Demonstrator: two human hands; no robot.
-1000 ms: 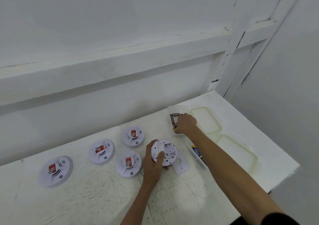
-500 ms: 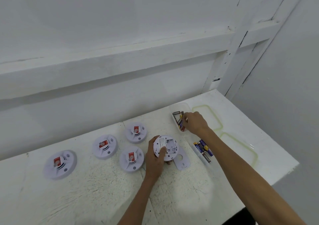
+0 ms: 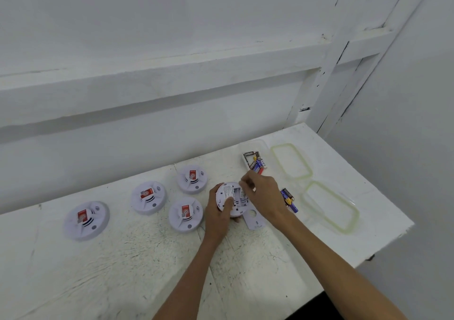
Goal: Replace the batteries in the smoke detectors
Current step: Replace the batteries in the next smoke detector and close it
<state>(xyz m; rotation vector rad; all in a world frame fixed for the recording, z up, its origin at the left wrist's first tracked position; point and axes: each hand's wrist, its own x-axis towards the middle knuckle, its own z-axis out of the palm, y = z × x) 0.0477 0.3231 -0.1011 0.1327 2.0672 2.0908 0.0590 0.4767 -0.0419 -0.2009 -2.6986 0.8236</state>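
Observation:
My left hand (image 3: 219,213) grips an upturned white smoke detector (image 3: 227,193), its open battery bay facing up. Its detached cover plate (image 3: 254,220) lies on the table just to the right. My right hand (image 3: 264,195) hovers over the bay with fingertips pinched together on a battery that is mostly hidden. A clear tub (image 3: 245,158) behind holds several batteries (image 3: 256,163). More batteries (image 3: 290,199) lie to the right of my right wrist.
Several other smoke detectors with red stickers sit face up to the left: (image 3: 86,220), (image 3: 148,197), (image 3: 186,214), (image 3: 192,179). Two clear lids with greenish seals (image 3: 292,160) (image 3: 330,206) lie near the table's right edge (image 3: 393,233). A white wall runs behind.
My right hand has left the battery tub and come back to the detector's open bay. My left hand keeps its hold on the detector.

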